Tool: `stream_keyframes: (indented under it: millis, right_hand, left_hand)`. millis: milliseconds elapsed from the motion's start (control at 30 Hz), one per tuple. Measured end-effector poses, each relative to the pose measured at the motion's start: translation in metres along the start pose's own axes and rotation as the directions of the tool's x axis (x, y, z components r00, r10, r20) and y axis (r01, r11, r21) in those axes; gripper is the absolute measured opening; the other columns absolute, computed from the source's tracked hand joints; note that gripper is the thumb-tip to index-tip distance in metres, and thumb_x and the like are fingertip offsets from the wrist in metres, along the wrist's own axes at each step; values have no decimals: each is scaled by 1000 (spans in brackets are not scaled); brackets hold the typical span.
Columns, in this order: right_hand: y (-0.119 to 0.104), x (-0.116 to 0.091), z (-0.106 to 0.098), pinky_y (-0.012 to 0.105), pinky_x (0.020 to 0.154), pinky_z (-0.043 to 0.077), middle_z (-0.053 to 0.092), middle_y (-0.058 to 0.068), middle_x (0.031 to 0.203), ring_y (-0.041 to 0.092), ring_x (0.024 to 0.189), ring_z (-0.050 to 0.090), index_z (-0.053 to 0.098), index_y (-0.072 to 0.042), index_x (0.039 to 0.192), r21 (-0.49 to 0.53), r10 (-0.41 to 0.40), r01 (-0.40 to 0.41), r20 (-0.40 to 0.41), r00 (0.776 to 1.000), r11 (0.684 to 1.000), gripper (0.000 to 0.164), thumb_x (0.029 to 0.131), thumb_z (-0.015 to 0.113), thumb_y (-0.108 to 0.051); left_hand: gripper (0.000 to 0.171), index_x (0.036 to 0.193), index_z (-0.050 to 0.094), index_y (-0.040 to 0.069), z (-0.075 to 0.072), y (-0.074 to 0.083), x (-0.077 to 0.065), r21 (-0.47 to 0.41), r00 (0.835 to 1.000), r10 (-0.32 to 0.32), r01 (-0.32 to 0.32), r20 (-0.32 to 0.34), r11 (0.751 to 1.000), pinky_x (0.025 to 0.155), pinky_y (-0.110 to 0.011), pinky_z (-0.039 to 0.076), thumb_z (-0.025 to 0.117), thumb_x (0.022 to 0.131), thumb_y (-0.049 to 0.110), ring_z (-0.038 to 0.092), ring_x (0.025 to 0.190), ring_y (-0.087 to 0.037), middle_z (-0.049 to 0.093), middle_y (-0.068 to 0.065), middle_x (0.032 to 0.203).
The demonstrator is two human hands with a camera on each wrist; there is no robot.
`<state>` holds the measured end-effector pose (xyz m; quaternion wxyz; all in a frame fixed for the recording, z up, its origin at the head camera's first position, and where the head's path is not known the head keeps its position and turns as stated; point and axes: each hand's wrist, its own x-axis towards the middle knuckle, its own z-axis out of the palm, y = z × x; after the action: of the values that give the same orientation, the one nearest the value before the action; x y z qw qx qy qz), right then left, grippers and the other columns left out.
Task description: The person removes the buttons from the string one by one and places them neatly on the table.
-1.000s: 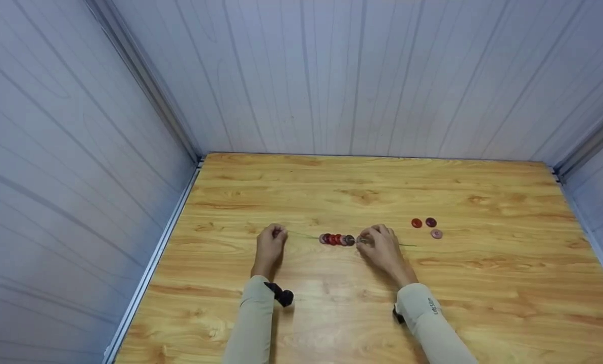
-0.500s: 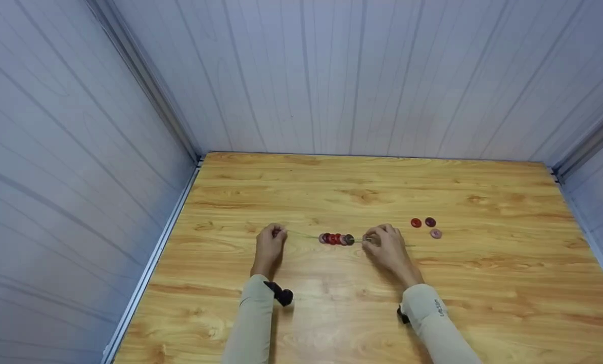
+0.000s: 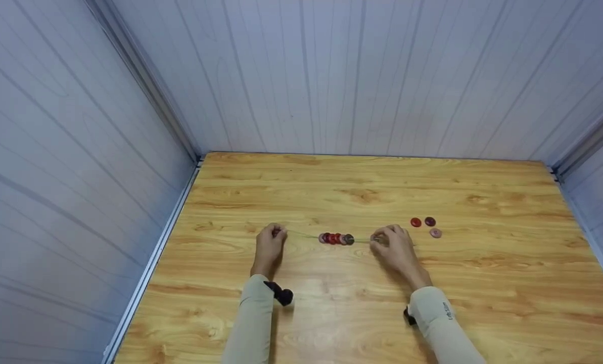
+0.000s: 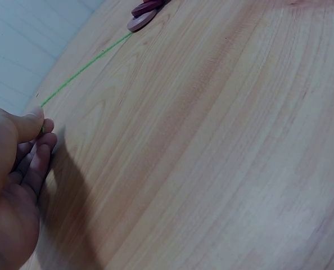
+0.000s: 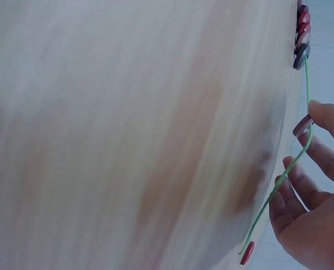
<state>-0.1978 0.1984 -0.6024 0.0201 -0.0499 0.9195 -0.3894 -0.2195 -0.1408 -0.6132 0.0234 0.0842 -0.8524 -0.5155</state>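
Observation:
Between thumb and fingers, my left hand (image 3: 269, 248) pinches one end of a thin green string (image 4: 80, 71). The string runs right to a row of overlapping red, dark and pinkish buttons (image 3: 336, 238) threaded on it, lying on the wooden table. Right of that row, my right hand (image 3: 396, 250) pinches a single button (image 5: 303, 126) by thumb and forefinger, apart from the others. The string passes at this button and trails down past the other fingers of that hand, its free tail beyond them. Part of the held button is hidden by the fingertips.
Loose on the table right of my right hand lie a red button (image 3: 416, 222), a dark purple button (image 3: 430, 221) and a pinkish button (image 3: 435, 233). Pale panel walls (image 3: 331, 76) close off the table's back and sides.
My right hand has slid rightward along the string with its button, widening the gap to the threaded row. The left hand, the row and the loose buttons have stayed in place.

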Motion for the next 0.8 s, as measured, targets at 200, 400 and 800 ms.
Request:
stream_keyframes:
  millis: [200,400,800]
  right_hand:
    - [4,-2,-5,52,99,33,54,11,117,34,116,44,67,-14,106,8,-3,3,-24,1000,1000,22,89,68,-27]
    - [9,-5,-9,52,99,34,55,12,116,34,115,46,67,-13,107,8,-7,8,-38,999,1000,23,89,68,-28]
    - [15,-8,-15,53,100,31,54,13,115,34,115,44,66,-12,105,14,14,-13,-53,998,1000,22,89,68,-27]
  left_hand:
    - [12,99,65,3,0,1,0,0,1000,-3,3,-4,1000,79,-33,50,60,94,13,60,87,-20,65,-10,94]
    - [11,98,65,3,0,1,-1,18,1000,7,-7,-8,1000,78,-32,49,60,94,12,59,86,-19,65,-9,93]
    - [11,98,65,4,1,0,1,23,1000,-9,9,-9,1000,78,-31,48,60,95,12,58,87,-18,64,-8,93]
